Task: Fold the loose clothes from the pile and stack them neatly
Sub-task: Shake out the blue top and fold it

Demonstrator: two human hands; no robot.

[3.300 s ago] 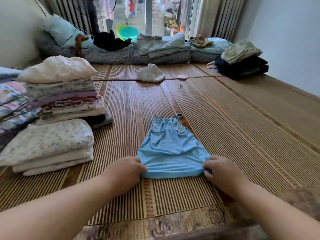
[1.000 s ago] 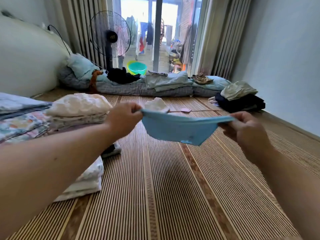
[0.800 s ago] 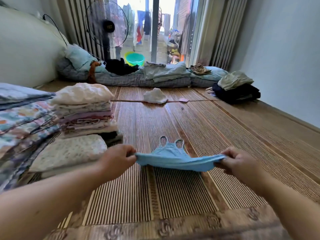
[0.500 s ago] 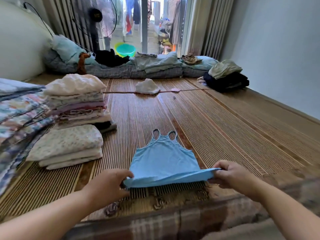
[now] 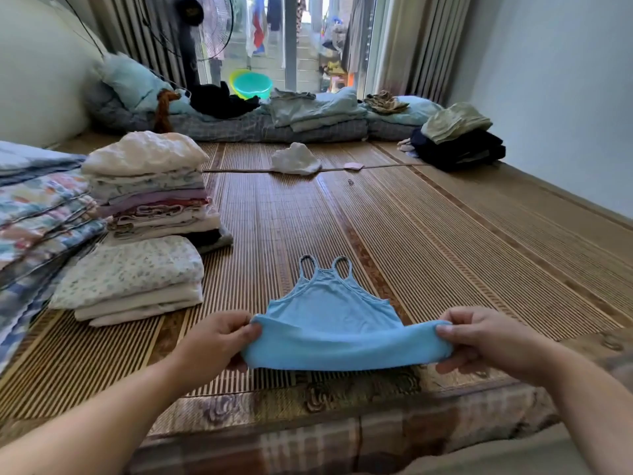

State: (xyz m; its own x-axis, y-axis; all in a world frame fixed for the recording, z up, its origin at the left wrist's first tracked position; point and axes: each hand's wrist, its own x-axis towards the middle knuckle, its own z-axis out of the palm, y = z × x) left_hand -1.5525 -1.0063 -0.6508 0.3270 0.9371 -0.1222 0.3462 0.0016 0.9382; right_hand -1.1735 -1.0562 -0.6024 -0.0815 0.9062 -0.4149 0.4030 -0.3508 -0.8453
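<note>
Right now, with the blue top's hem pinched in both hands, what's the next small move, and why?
Probably carry the hem forward toward the straps. The blue top lies flat on the mat with its straps pointing away, while the left hand and right hand hold the hem corners lifted and the edge curls over. Laying it forward would likely halve the top.

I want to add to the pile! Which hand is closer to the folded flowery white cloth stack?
Left. The left hand grips the light blue strappy top beside the flowery white cloth stack; the right hand is farther across.
</note>
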